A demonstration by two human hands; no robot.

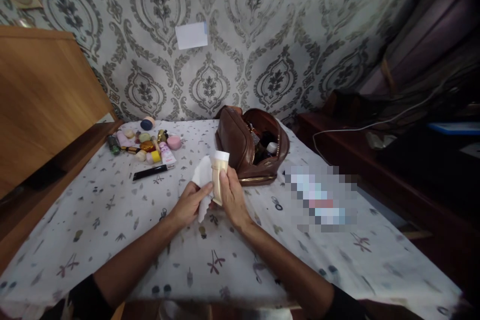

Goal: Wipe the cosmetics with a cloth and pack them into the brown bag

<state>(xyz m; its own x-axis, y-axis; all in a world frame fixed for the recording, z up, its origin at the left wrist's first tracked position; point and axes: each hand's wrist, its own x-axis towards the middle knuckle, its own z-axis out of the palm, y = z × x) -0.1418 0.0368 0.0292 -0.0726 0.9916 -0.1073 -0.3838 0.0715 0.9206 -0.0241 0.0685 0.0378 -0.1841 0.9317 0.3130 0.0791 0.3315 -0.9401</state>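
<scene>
Patterned wallpaper fills the background above a worktop [240, 270] covered in printed fabric. Near the centre of the frame, a pale yellow bottle [218, 182] with a white cap stands nearly upright in the right hand [235, 200], whose fingers are closed around it. The left hand [188, 205] pinches a crumpled white wipe [203, 172] against the bottle's left side. If the right hand loosens while the wipe presses, the smooth bottle could probably slip onto the worktop; loose wipe folds might also get between fingers and bottle. Whether the cap is tight I cannot tell. Both forearms rise from the lower corners and converge, the left thumb pointing across to the bottle, the right thumb lying up its front. Just behind, an open brown bag [234, 142] stands; small cosmetics [147, 146] cluster at left.
</scene>
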